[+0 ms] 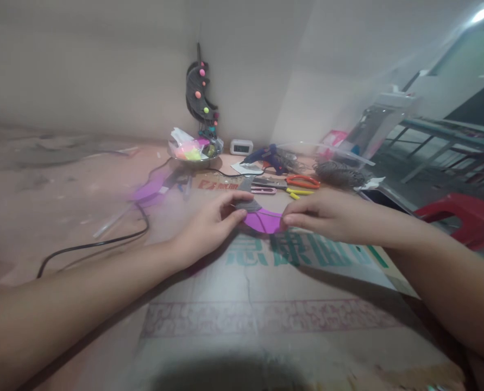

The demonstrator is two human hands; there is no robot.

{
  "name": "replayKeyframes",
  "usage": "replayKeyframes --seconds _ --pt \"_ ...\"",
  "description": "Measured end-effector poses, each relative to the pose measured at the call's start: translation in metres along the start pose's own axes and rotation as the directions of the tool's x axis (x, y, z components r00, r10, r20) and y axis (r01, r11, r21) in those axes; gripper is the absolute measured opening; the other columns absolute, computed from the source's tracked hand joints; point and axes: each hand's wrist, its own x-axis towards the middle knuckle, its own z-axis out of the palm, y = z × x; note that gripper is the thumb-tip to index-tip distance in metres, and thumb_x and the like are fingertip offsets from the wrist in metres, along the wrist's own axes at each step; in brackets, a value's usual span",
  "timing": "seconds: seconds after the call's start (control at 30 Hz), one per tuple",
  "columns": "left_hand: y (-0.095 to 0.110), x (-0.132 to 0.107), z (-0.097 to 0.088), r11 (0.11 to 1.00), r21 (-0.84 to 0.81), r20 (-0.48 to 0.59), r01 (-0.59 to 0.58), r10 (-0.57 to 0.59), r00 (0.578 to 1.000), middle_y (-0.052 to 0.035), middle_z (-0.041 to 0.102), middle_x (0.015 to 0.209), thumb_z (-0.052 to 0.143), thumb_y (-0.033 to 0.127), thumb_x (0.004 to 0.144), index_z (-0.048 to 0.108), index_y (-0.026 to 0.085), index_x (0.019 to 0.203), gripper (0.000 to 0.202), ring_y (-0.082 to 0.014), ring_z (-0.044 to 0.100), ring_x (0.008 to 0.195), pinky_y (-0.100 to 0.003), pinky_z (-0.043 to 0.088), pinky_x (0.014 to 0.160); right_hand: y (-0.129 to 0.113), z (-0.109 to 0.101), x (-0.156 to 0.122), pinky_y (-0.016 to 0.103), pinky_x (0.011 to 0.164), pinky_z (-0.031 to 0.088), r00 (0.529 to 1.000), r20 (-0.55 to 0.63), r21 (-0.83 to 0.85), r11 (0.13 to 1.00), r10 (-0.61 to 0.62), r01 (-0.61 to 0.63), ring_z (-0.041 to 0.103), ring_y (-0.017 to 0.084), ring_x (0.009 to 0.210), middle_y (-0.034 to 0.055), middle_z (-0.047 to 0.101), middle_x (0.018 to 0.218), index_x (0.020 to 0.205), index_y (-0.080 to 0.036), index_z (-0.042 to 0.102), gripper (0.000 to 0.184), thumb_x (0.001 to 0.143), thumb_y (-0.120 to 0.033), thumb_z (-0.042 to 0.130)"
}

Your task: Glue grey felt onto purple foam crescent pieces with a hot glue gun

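A curved purple felt piece (262, 221) with a grey felt part (247, 205) on its left end lies on a flattened cardboard sheet (266, 293). My left hand (211, 222) pinches the grey end between thumb and fingers. My right hand (321, 214) pinches the purple piece's right end with fingers pressed together. Both forearms reach in from the lower corners.
Behind the hands lie orange-handled scissors (302, 182), a pink cutter (263, 190), a blue glue gun (266, 156), a bowl of bright pompoms (195, 151), a white clock (241, 146) and a dark felt ornament (201, 95) against the wall. A black cable (103, 244) runs left. A red stool (465, 214) stands right.
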Motion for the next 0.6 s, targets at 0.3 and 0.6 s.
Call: replayKeyframes --seconds 0.3,0.6 --pt "0.006 -0.002 0.002 0.999 -0.021 0.026 -0.030 0.030 0.999 -0.0087 0.065 0.111 0.054 0.028 0.090 0.059 0.017 0.120 0.032 -0.0177 0.060 0.093 -0.031 0.049 0.081 0.041 -0.001 0.020 0.027 0.056 0.034 0.982 -0.055 -0.049 0.982 0.181 -0.184 0.054 0.015 0.060 -0.0009 0.064 0.069 0.080 -0.022 0.072 0.037 0.089 -0.048 0.047" --pt "-0.013 0.009 -0.001 0.997 -0.062 -0.034 0.055 -0.057 0.998 -0.0075 0.066 0.103 0.055 0.030 0.089 0.059 0.017 0.118 0.031 -0.0162 0.062 0.083 -0.029 0.050 0.073 0.016 -0.033 -0.016 0.028 0.073 0.047 0.963 0.259 0.135 0.990 -0.074 0.040 0.065 0.019 0.082 0.0033 0.073 0.093 0.100 -0.025 0.075 0.032 0.088 -0.047 0.055"
